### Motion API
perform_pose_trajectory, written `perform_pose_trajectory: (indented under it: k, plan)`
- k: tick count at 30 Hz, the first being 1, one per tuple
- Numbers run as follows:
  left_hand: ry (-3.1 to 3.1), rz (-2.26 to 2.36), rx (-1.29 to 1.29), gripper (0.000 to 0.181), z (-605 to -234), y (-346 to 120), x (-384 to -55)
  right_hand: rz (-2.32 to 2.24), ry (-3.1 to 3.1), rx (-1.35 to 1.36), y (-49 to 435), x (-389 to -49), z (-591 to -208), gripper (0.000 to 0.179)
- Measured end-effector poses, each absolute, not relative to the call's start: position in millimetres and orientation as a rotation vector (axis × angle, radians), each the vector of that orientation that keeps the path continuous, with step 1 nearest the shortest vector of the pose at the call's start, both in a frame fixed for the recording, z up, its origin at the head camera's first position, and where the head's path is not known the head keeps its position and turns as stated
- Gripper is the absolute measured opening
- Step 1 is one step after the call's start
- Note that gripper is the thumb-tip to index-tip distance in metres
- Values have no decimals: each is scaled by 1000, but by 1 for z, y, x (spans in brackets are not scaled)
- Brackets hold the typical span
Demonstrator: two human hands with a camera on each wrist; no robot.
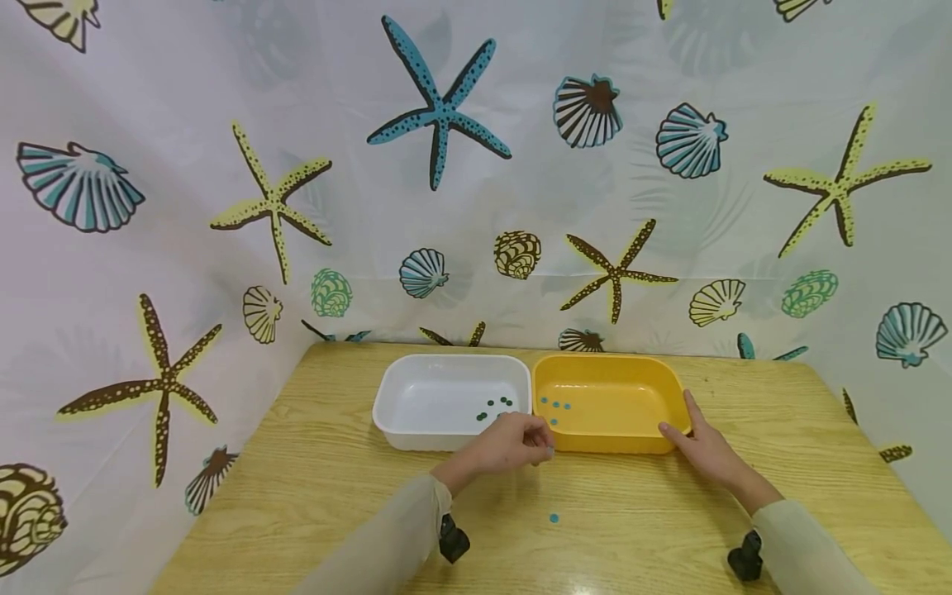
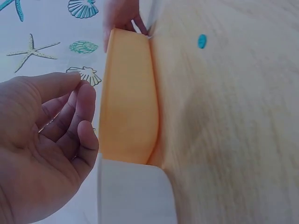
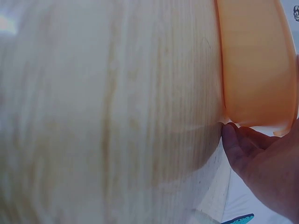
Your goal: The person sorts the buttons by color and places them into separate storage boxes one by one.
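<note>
My left hand point(image 1: 513, 444) hovers in front of where the two basins meet, thumb and forefinger tips together. A small blue button point(image 1: 550, 451) shows at these fingertips in the head view; the left wrist view hides it. My right hand point(image 1: 710, 454) rests against the right end of the yellow basin point(image 1: 610, 445), thumb at its front corner and fingers along its side. Several blue buttons point(image 1: 556, 405) lie in the yellow basin. The white basin point(image 1: 420, 442) beside it contains several dark green buttons point(image 1: 491, 403). Another blue button point(image 1: 554, 518) lies on the table.
The basins stand side by side, touching, toward the back of the wooden table point(image 1: 297, 479). A curtain point(image 1: 476, 215) printed with shells and starfish surrounds the table at the back and both sides. Black camera mounts point(image 1: 452, 541) sit on both wrists.
</note>
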State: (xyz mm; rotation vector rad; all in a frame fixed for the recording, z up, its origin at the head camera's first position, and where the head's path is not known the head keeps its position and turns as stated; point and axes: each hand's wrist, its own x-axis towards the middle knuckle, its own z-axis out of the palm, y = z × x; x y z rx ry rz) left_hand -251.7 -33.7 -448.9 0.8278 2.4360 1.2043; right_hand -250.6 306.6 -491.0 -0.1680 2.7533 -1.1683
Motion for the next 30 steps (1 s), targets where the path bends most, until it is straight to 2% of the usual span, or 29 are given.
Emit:
perform_pose_trajectory:
  k: [12,19,30]
  plan:
    - [2452,1248,831,8,-428,-18,-273,-1198,2737,-167,308,-251,-490,88]
    - [2464,1261,807,5,-425,-9,-286,-1208,2751,-170,309,-252,-491,90]
    - [2506,1230,747,14,-427,-4,-304,-1201,2743,-172,310,-254,-494,88]
